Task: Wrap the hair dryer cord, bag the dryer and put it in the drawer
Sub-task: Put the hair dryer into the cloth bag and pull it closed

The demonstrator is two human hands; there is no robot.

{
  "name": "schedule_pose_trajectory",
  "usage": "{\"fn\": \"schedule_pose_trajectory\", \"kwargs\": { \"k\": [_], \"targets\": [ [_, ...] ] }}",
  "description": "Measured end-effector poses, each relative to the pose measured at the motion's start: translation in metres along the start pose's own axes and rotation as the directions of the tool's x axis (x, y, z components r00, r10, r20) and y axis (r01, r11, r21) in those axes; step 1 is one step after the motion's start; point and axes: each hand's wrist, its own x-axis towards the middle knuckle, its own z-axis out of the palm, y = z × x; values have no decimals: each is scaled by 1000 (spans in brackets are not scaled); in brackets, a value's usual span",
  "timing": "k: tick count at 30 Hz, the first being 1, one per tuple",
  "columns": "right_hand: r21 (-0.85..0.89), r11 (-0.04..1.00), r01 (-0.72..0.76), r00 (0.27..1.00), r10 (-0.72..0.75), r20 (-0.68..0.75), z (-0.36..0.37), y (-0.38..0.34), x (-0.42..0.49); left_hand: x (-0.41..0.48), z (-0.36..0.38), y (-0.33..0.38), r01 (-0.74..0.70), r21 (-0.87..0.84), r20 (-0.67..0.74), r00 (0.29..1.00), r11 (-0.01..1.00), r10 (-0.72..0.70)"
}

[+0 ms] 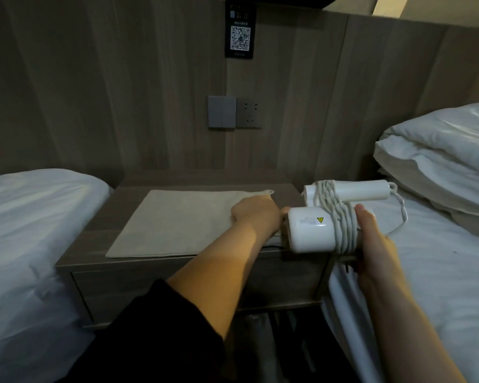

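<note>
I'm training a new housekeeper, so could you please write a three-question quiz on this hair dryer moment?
1. True or false: the cord is wound around the hair dryer.
2. Which of the hands holds the dryer: (a) left hand, (b) right hand?
3. What lies flat on the nightstand under the left hand?

Key:
1. True.
2. b.
3. The beige cloth bag; the drawer below it is shut.

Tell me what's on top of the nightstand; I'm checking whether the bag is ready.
A flat beige cloth bag covers most of the nightstand top, with the left hand resting on its right end. Anything beneath the bag is hidden.
</note>
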Motion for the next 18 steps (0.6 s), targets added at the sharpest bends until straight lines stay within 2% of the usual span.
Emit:
{"fn": "schedule_pose_trajectory", "kwargs": {
  "k": [4, 8, 10, 11, 15, 18],
  "targets": [
    [-44, 999, -9, 1000, 10, 19, -12, -1, 6, 4, 6, 7, 33, 180, 120, 991, 983, -55],
    [6, 999, -33, 998, 33, 51, -11, -5, 8, 1, -7, -6, -44, 97, 236, 971, 994, 20],
    [58, 996, -72, 993, 67, 96, -7, -5, 8, -7, -20, -20, -152, 125, 272, 955, 980, 114],
    [89, 991, -96, 990, 86, 110, -6, -5, 8, -12, -26, -28, -193, 143, 250, 956, 971, 153],
    [159, 975, -157, 974, 126, 189, 2, -2, 8, -25, -34, -66, -174, 173, 116, 981, 969, 156],
    [163, 958, -238, 925, 172, 338, 6, 0, 7, -28, -24, -89, -54, 18, 28, 998, 998, 54]
  ]
}}
